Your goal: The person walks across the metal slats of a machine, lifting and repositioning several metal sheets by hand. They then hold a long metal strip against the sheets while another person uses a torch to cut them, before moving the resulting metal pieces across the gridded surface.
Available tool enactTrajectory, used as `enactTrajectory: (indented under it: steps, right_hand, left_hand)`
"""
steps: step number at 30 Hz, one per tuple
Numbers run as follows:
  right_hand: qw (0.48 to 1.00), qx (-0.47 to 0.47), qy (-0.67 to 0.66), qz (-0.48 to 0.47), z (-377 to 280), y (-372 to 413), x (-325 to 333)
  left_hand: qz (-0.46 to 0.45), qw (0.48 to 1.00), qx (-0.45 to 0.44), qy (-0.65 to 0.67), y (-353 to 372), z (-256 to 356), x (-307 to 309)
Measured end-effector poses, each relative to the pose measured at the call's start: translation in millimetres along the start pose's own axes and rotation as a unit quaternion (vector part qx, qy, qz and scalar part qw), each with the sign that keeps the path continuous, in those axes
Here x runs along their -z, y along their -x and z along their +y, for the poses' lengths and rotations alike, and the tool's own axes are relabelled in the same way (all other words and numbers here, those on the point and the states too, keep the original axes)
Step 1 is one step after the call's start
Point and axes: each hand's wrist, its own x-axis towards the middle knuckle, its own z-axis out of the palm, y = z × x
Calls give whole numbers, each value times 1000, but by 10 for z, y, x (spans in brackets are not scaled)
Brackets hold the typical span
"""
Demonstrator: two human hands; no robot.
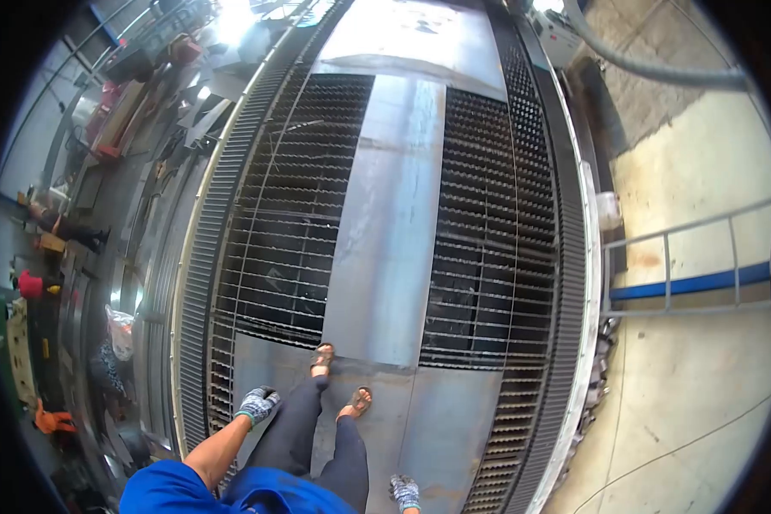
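My left hand [259, 403], in a grey-and-white knit glove, hangs beside my left thigh with its fingers loosely curled and apart. Nothing shows in it. Low in the view, my right hand [404, 492] wears a matching glove and hangs above a metal sheet [456, 420], its fingers loose and holding nothing visible. My sandalled feet stand on grey sheet metal [274, 364]. Ahead of them, a long steel strip [385, 231] runs down the middle of a slatted metal bed [300, 197]. Neither hand visibly touches the metal.
A large bright sheet [411, 43] lies at the far end of the bed. Open slats with dark gaps flank the strip. Along the right stand a pale rail [587, 197] and a ladder-like metal frame [694, 257]. Metal stock and a person [68, 227] are at left.
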Motion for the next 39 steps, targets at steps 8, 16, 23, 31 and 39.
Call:
enactTrajectory:
  steps: [8,16,23,31,39]
  right_hand:
    - [987,103,-120,24,-2664,392,879]
    - [962,267,-52,31,-5840,888,1141]
    - [968,248,-39,4,-7791,1510,1047]
    - [929,307,199,60,-9126,26,1347]
    - [962,264,-68,18,-12180,892,1896]
  left_hand:
    - [16,999,28,40,-445,57,734]
    - [32,996,-30,82,-2208,1687,1910]
    - [148,930,-91,325,-3097,4029,3971]
    - [138,955,27,260,-4369,4447,4312]
    - [0,952,152,266,-4853,5730,4889]
